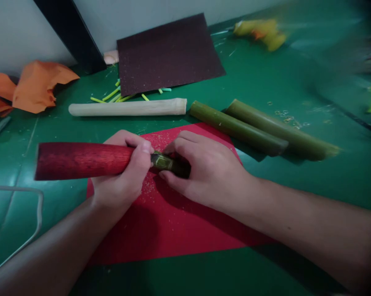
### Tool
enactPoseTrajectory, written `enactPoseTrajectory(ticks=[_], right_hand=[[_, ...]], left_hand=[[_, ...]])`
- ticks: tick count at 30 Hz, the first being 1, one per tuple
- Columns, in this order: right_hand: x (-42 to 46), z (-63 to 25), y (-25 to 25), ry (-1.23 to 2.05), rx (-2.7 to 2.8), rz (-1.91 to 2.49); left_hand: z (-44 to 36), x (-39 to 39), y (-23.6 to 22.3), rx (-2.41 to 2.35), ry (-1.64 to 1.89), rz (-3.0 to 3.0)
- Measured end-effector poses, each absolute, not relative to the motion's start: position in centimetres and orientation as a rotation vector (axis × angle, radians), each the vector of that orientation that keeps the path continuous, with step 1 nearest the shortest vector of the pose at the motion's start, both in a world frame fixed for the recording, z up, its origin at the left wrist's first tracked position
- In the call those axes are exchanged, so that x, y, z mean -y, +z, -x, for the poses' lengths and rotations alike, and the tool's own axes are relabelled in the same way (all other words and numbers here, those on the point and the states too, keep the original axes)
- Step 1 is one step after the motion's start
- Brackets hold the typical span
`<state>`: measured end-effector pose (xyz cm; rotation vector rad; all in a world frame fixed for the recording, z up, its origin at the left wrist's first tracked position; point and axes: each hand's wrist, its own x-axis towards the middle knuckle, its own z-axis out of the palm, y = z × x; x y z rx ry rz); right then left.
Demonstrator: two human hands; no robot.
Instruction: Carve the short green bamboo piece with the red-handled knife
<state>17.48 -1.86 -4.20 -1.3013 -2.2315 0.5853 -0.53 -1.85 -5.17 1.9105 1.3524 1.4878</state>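
My left hand [126, 168] is closed around a red, wood-grained cylinder [80, 161], whose wide end points left. Just right of those fingers shows a dark green bamboo piece [164, 163] with pale cut marks on its surface. Fingers and thumb of my right hand [204, 166] are wrapped about that green piece, hiding its far end. Whether the red cylinder and green piece are joined or only touch, I cannot tell. Both hands are over a red sheet [173, 230], which is sprinkled with fine pale dust.
Beyond the hands lie a peeled pale bamboo stick [126, 108] and two green bamboo tubes [237, 127] [281, 129]. Farther back are a dark brown sheet [170, 55], a blurred yellow glue gun [259, 33] and crumpled orange paper [42, 86]. A white cable [39, 205] runs at left.
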Motion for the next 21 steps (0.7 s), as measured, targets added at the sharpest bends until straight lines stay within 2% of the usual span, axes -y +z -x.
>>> enactPoseTrajectory(ticks=[21], right_hand=[[1.82,-17.32,-4.29,0.592,2.219,1.261]], left_hand=[[0.80,1.87,-5.17,-1.293,1.396,-1.946]])
